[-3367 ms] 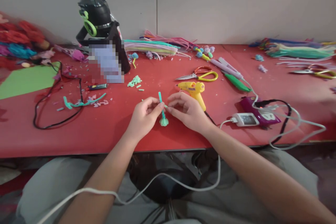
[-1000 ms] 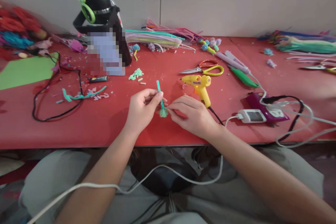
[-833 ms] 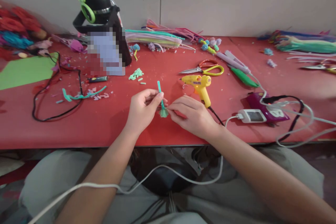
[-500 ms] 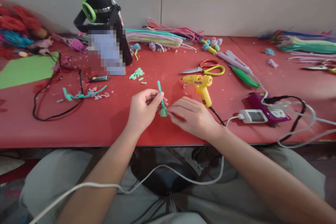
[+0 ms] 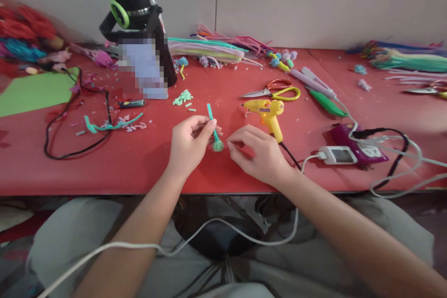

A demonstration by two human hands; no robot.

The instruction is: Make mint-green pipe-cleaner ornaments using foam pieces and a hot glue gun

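My left hand [image 5: 191, 142] is closed over the table, pinching a green pipe-cleaner stem [image 5: 215, 137] between thumb and fingers. The stem's thin upper end sticks up past my thumb, and a fuzzy round tuft [image 5: 218, 145] sits at its lower end. Just right of the tuft is my right hand [image 5: 258, 153], thumb and fingers curved with a small gap between them and nothing visible inside. A yellow glue gun [image 5: 270, 114] lies beyond my right hand. Small cut green pieces [image 5: 182, 97] are heaped beyond my left hand.
Scissors [image 5: 287, 93] and a lilac straightener-like tool [image 5: 312, 83] lie behind the glue gun. A black bottle [image 5: 169, 63] stands at the back left. Pipe cleaners [image 5: 206, 50] line the wall. Cables and a white charger [image 5: 338, 155] are at right; a black cord [image 5: 47, 135] loops at left.
My right hand's fingertips have come away from the tuft and parted a little. The stem in my left hand now leans slightly more to the left at its top.
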